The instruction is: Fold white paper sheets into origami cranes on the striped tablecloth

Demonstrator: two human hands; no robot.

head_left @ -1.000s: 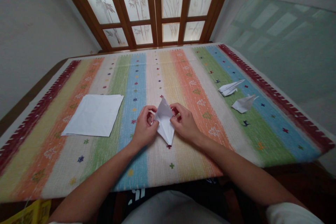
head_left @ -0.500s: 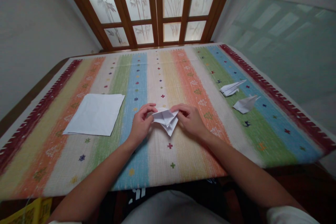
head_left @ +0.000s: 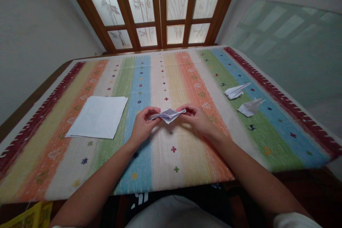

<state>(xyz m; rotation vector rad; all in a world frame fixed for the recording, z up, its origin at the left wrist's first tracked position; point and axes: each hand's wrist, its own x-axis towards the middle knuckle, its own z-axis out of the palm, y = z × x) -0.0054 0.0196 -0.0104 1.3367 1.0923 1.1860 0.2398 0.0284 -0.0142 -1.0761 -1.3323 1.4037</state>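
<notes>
A folded white paper is held between both hands over the middle of the table, its centre opened into a shallow diamond-shaped pocket. My left hand pinches its left corner between thumb and fingers. The right corner is pinched the same way by my right hand. Fingers cover both ends of the paper. A stack of white square paper sheets lies to the left of my left hand. Off to the right rest two folded paper figures with pointed ends, one farther back and one nearer.
A striped tablecloth with small printed motifs covers the table. Wooden doors with glass panes stand behind the far edge. A pale greenish glass panel leans along the right wall. Something yellow shows below the near left edge.
The paper's lower point has swung up, and the piece now looks flatter and wider, its middle opened. Both hands keep hold of its ends and have moved slightly apart.
</notes>
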